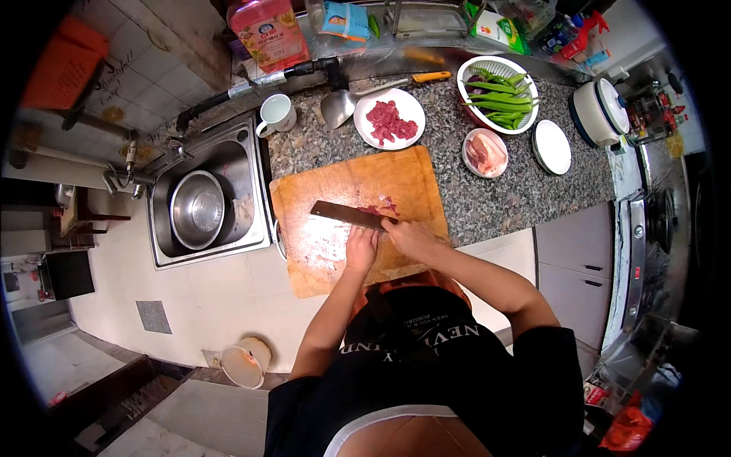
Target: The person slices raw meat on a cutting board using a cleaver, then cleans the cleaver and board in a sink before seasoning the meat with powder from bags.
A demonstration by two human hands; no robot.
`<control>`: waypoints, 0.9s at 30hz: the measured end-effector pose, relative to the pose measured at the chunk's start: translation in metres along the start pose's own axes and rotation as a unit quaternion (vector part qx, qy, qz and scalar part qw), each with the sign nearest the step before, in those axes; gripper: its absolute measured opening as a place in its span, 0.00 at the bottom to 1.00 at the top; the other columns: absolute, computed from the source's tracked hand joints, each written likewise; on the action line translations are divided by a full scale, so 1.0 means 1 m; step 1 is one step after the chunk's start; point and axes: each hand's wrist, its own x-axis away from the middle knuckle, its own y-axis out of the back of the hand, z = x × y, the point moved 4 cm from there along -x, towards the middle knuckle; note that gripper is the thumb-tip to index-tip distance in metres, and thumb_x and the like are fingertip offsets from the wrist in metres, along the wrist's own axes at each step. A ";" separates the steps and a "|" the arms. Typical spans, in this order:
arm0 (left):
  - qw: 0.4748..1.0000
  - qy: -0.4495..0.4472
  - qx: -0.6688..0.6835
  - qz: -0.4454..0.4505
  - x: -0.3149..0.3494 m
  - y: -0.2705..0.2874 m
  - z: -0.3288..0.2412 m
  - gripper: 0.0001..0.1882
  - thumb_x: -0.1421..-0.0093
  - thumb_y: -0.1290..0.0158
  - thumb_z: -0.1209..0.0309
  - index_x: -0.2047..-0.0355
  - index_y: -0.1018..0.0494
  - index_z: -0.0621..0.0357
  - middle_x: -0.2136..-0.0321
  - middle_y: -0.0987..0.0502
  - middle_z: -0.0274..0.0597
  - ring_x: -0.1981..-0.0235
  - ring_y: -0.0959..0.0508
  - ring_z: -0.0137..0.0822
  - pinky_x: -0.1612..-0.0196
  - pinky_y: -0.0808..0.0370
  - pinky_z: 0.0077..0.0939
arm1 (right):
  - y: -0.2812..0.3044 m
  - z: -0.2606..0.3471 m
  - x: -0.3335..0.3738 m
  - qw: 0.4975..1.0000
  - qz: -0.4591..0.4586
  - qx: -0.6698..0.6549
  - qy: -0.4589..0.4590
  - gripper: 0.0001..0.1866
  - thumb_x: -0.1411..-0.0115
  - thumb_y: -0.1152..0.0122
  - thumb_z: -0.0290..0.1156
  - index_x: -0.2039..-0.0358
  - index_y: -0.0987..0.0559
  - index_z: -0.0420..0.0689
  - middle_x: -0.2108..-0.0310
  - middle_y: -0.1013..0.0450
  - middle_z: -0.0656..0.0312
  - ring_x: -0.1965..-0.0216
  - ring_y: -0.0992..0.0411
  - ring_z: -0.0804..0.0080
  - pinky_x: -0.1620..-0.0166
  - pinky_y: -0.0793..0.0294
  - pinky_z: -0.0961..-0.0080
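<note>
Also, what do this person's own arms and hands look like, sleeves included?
The left hand and right hand wear no gloves. The left forearm and right forearm are bare, with no watch or bracelet visible; rings are too small to tell. Short black sleeves belong to a black top with white lettering and pale neckline trim.

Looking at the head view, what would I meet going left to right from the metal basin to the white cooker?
Metal basin, white mug, left hand, right hand, bowl of pink meat, white dish, white cooker.
</note>
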 end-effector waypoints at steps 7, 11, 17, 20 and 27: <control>1.000 0.015 -0.022 0.004 0.005 0.005 0.004 0.07 0.55 0.47 0.76 0.72 0.27 0.61 0.71 0.28 0.47 0.65 0.29 0.46 0.62 0.30 0.32 | 0.046 -0.005 0.050 0.996 0.080 0.022 -0.031 0.11 0.48 0.58 0.29 0.63 0.35 0.43 0.84 0.30 0.50 0.80 0.29 0.52 0.77 0.31 0.56; 0.999 0.031 0.011 -0.010 0.008 0.000 0.007 0.09 0.56 0.47 0.79 0.71 0.27 0.62 0.69 0.27 0.50 0.64 0.29 0.48 0.60 0.31 0.33 | 0.046 -0.010 0.057 0.989 0.131 0.013 -0.061 0.13 0.48 0.58 0.29 0.61 0.35 0.43 0.82 0.29 0.50 0.78 0.29 0.51 0.75 0.31 0.55; 1.000 0.013 0.013 -0.004 0.003 0.002 0.003 0.08 0.55 0.48 0.78 0.71 0.27 0.62 0.69 0.27 0.48 0.65 0.29 0.46 0.62 0.30 0.32 | 0.003 0.009 -0.007 1.000 0.011 -0.011 0.013 0.13 0.48 0.59 0.29 0.61 0.34 0.45 0.84 0.31 0.49 0.79 0.30 0.49 0.77 0.33 0.53; 1.000 0.013 -0.001 0.003 0.002 0.003 0.002 0.08 0.54 0.48 0.77 0.71 0.28 0.62 0.70 0.28 0.48 0.67 0.29 0.46 0.64 0.30 0.32 | 0.005 -0.003 0.014 0.999 -0.009 -0.033 -0.009 0.12 0.48 0.58 0.30 0.62 0.33 0.45 0.84 0.31 0.49 0.79 0.30 0.50 0.77 0.33 0.54; 1.000 0.009 0.007 -0.019 0.005 0.002 0.005 0.07 0.54 0.47 0.77 0.73 0.28 0.62 0.72 0.28 0.47 0.67 0.30 0.45 0.64 0.30 0.32 | 0.024 -0.009 0.049 0.997 0.067 -0.019 -0.047 0.11 0.49 0.57 0.30 0.64 0.33 0.43 0.82 0.31 0.47 0.78 0.30 0.50 0.76 0.32 0.56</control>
